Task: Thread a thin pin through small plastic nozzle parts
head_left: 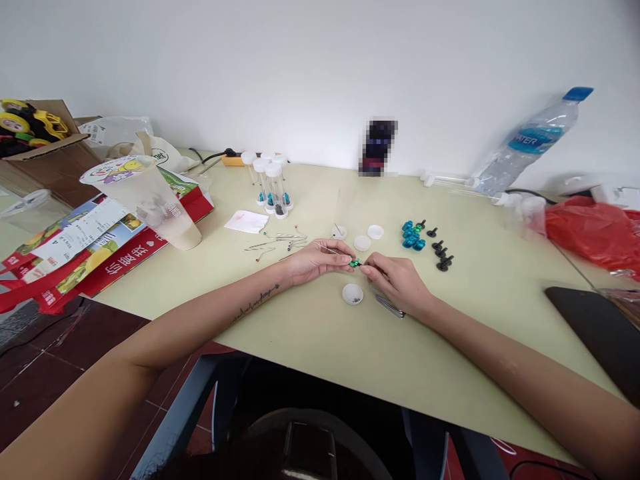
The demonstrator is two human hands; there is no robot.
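Near the middle of the pale table (pixel 310 333), my left hand (pixel 320 260) pinches a small green part (pixel 355 263). My right hand (pixel 397 280) is closed at the part's right side, its fingertips on a small dark piece that touches the green part. A thin metal rod passes by my left fingers. Just below the hands is a white cap (pixel 353 294) with tiny bits inside. Metal rods (pixel 390 307) lie partly under my right hand. Blue-green parts (pixel 413 237) and black parts (pixel 443 257) sit to the right. Thin wires (pixel 285 238) lie to the left.
Clear tubes (pixel 273 190) with white caps stand at the back, beside a white paper (pixel 247 221). A cup (pixel 150 203) leans over red bags at left. At right are a water bottle (pixel 535 143), a red bag (pixel 595 230) and a dark flat object (pixel 595 333).
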